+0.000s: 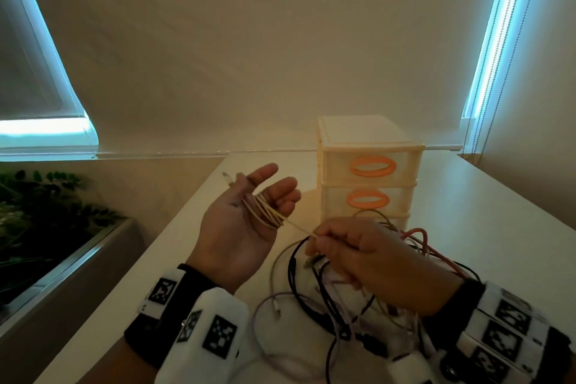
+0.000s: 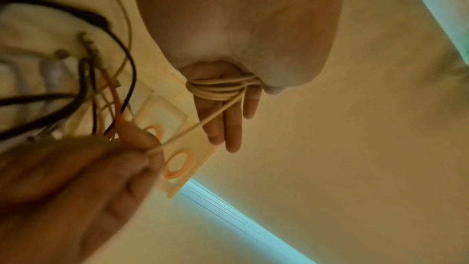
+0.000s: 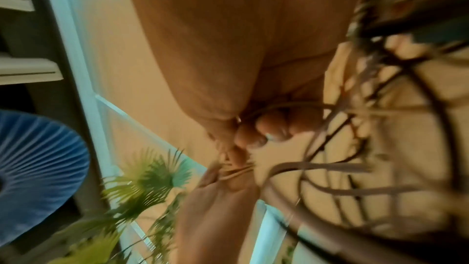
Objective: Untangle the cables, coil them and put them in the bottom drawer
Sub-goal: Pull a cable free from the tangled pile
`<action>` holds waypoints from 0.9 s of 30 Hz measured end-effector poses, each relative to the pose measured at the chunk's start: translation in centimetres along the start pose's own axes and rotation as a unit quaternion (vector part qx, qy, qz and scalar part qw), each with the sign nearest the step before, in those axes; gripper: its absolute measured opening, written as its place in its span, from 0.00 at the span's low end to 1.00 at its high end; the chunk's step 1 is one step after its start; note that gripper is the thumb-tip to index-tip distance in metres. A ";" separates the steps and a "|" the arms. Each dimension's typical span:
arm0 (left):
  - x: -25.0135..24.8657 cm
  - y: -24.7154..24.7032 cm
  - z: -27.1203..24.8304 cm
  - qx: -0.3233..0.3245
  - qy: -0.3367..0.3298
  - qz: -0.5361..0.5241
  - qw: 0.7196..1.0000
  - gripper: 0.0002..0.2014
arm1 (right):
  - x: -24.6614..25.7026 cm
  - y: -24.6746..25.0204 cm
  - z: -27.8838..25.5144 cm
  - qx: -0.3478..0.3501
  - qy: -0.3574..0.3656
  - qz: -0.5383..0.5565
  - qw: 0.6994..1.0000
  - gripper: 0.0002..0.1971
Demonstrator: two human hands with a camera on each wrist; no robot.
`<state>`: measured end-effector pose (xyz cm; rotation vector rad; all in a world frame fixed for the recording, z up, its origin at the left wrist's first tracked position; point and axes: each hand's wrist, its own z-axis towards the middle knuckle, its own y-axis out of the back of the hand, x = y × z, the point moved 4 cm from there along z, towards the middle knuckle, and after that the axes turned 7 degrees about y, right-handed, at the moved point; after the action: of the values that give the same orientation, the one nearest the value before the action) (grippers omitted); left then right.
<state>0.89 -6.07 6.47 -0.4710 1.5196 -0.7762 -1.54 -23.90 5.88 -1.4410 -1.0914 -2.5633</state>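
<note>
My left hand (image 1: 265,196) is held palm up over the white table (image 1: 174,259). A thin cream cable (image 1: 265,212) is wound in several turns round its fingers (image 2: 228,123), and the plug end (image 1: 227,178) sticks out by the thumb. From the cream cable coil (image 2: 223,87) a taut strand runs to my right hand (image 1: 314,236), which pinches it between thumb and fingertip. Under that hand lies a tangle of black, lilac and white cables (image 1: 327,293) and a red cable (image 1: 417,232). The right wrist view is blurred. The cream drawer unit (image 1: 367,171) has orange handles, and my right hand hides most of its bottom drawer.
The drawer unit stands at the back of the table against the wall, all drawers closed as far as I can see. A planter with green plants (image 1: 46,206) runs below the table's left edge. Blind cords (image 1: 480,103) hang at the far right.
</note>
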 end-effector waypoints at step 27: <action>-0.2 -1.3 -1.4 0.280 0.079 -0.033 0.956 0.28 | -1.8 0.7 0.2 -0.162 0.023 -0.071 0.984 0.09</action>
<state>-0.71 -6.58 7.45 -0.0334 1.3532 -1.2712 -0.07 -24.90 4.99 -1.3961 -0.8283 -2.9728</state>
